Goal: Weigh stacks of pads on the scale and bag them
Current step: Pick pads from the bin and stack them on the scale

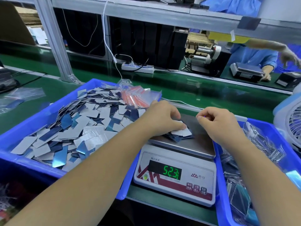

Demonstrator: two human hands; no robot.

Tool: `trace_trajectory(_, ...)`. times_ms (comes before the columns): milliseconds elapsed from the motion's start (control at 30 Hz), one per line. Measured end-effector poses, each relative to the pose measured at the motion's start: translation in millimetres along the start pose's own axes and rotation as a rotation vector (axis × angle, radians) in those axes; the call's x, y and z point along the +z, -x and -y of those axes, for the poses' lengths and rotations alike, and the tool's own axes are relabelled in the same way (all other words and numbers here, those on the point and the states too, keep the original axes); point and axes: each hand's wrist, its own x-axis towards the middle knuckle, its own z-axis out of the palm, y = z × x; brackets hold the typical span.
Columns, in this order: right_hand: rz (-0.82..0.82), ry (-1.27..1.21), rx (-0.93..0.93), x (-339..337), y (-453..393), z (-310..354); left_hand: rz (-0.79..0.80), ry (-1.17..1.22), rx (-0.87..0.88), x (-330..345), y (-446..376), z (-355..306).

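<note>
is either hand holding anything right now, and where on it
The left hand pinches the pads on the scale at the pile's near edge. The right hand is curled, apparently holding nothing.

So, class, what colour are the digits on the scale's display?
Green digits on a black display, seen in the head view.

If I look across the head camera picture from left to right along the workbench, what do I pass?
Blue bin of loose pads → left hand on a small pile of pads → scale → right hand → blue bin of bagged pads → fan.
</note>
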Motion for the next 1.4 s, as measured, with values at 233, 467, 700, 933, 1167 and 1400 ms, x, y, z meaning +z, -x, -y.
trace_trajectory(233,0.041,0.011,-0.024,-0.4,2.7,3.3,-0.245,0.250,-0.118,-9.1,1.7,18.4)
trace_trajectory(467,0.073,0.039,-0.080,5.1,4.4,5.1,-0.311,0.231,-0.158,-6.7,2.1,23.4)
trace_trajectory(700,0.076,0.017,-0.107,4.4,6.9,8.6,-0.248,0.209,-0.103,0.6,5.3,17.4)
trace_trajectory(933,0.096,0.030,-0.161,5.6,9.0,11.1,-0.172,0.233,-0.006,-0.4,9.2,11.8)
trace_trajectory(1167,0.111,0.063,-0.253,0.7,12.2,16.8,-0.059,0.162,0.119,-8.0,14.7,11.0)
trace_trajectory(1400,0.287,0.151,-0.335,-4.1,12.6,23.5,0.254,-0.007,0.110,-15.1,20.0,12.0)
